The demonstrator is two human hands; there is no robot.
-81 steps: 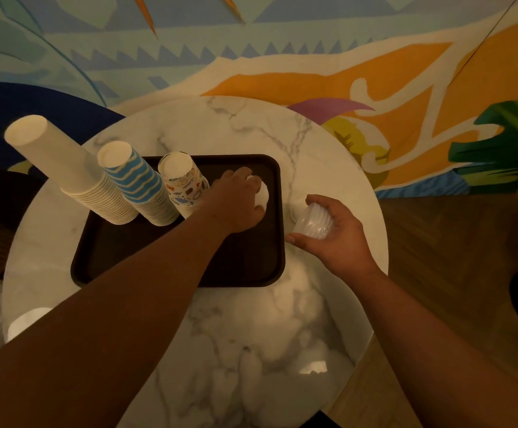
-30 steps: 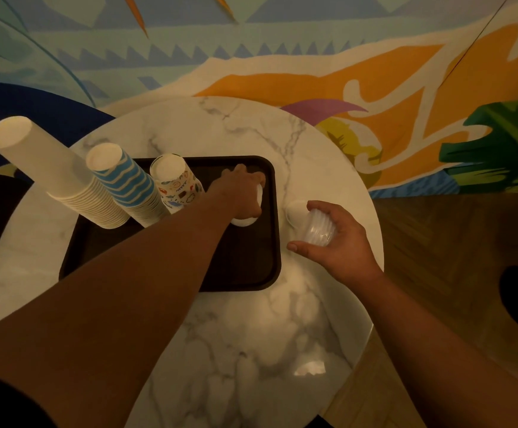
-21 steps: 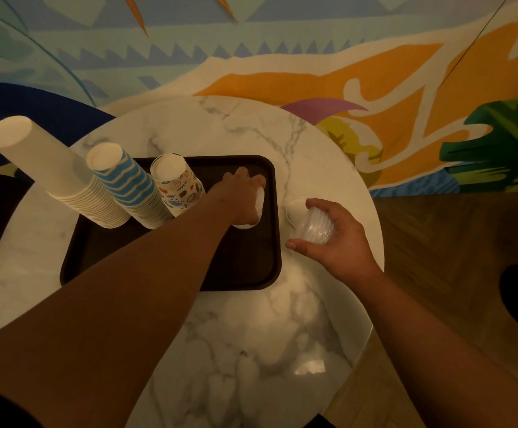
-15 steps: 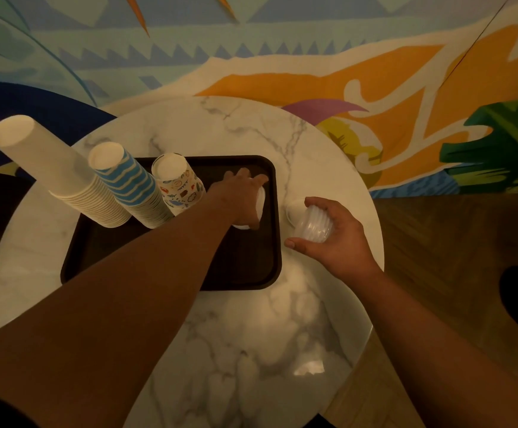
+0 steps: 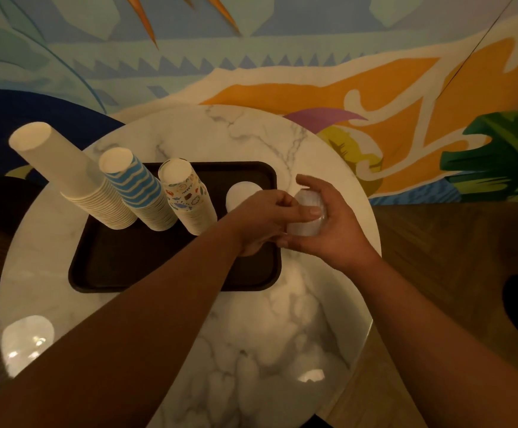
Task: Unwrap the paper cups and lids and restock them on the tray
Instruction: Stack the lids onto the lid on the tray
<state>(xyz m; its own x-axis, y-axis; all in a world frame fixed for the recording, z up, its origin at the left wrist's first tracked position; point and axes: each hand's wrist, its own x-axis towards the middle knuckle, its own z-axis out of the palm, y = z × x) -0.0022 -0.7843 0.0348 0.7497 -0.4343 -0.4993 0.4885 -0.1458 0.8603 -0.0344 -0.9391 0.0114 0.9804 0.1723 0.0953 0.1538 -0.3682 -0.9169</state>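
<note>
Cups look done: three inverted stacks stand on the tray, left of centre frame: plain white stack, blue-striped stack, printed stack. They lean toward the upper left, likely lens distortion.

Step in hand: lids. One small pile of white lids already sits on the tray's upper right part, just right of the printed stack and just above the left hand.

Right hand sits over the tray's right edge at centre frame, fingers curled and clamped around a clear-wrapped sleeve of lids. Left hand touches the sleeve's left end, thumb and fingers pinched together there. Can't tell if it has film or a lid; the contact point is hidden by the fingers.

Judgement: mid-unwrap or pulling the next batch out of the sleeve.

Next move needs:
- right hand holds the sleeve steady as an anchor
- left hand peels or draws lids out leftward
- set them on or beside the existing lid pile, clear of the printed stack

Table is marble; bare room for wrapper in the lower frame.
</note>
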